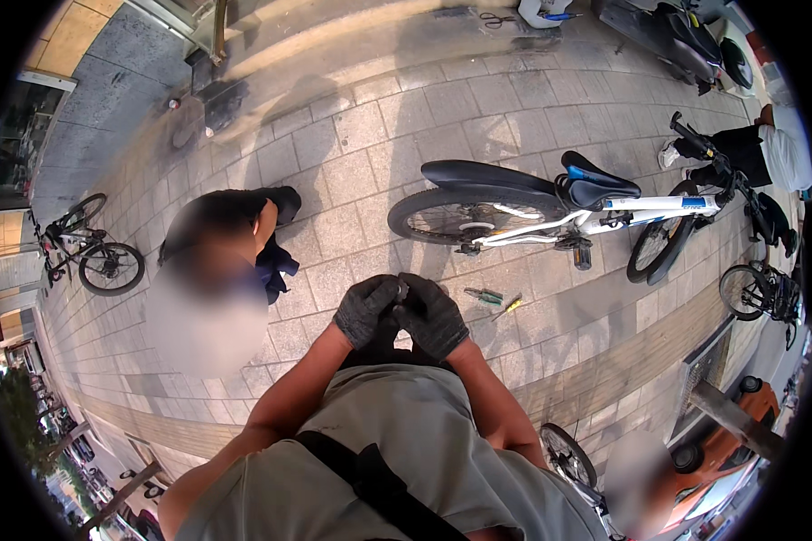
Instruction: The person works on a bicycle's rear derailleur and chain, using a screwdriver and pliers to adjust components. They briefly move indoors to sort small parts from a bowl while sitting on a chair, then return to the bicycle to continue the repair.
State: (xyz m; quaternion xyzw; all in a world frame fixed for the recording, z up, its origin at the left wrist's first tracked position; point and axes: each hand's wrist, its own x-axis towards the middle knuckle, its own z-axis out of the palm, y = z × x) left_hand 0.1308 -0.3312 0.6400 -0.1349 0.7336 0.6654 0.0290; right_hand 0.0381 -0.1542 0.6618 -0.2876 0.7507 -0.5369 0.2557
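Both my hands wear dark grey gloves and meet in front of my body. My left hand (367,309) has its fingers closed, its tips at a small greyish piece too small to name. Against the same piece, the fingers of my right hand (431,317) are pinched. Ahead and to the right stands a white and blue bicycle (595,219) with black saddle and mudguards, apart from my hands. Green-handled pliers (485,296) and a yellow-handled screwdriver (507,307) lie on the paving just right of my hands.
A person in dark clothes (230,225) crouches to my left. Another person (785,149) stands by the bicycle's front end. Scissors (496,19) lie near the step at the far side. A scooter (668,41) and other parked bicycles (86,248) stand around the edges.
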